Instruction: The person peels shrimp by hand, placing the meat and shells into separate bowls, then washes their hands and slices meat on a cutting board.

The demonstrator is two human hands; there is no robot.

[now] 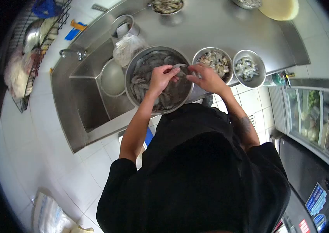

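Note:
Over a large steel bowl (pixel 130 92) of whole grey shrimp in dark water, my left hand (pixel 161 79) pinches a single pale shrimp (pixel 181 66) between thumb and fingers. My right hand (pixel 208 79) comes in from the other side, its fingers bent and closed at the shrimp's right end; its exact grip is partly hidden. Beneath and beyond the right hand stands a steel bowl of shrimp heads and shells (pixel 215 61). To its right is a smaller bowl of peeled shrimp (pixel 246 69).
A steel sink (pixel 90 101) with a tap (pixel 73 53) lies left, holding a pot of cloudy water (pixel 113 79). A plastic bag (pixel 128 49) and steel pot (pixel 125 25) stand behind. Another shrimp bowl (pixel 167 7) and a round board (pixel 279 8) sit farther back. A glass-fronted cabinet (pixel 316 116) is right.

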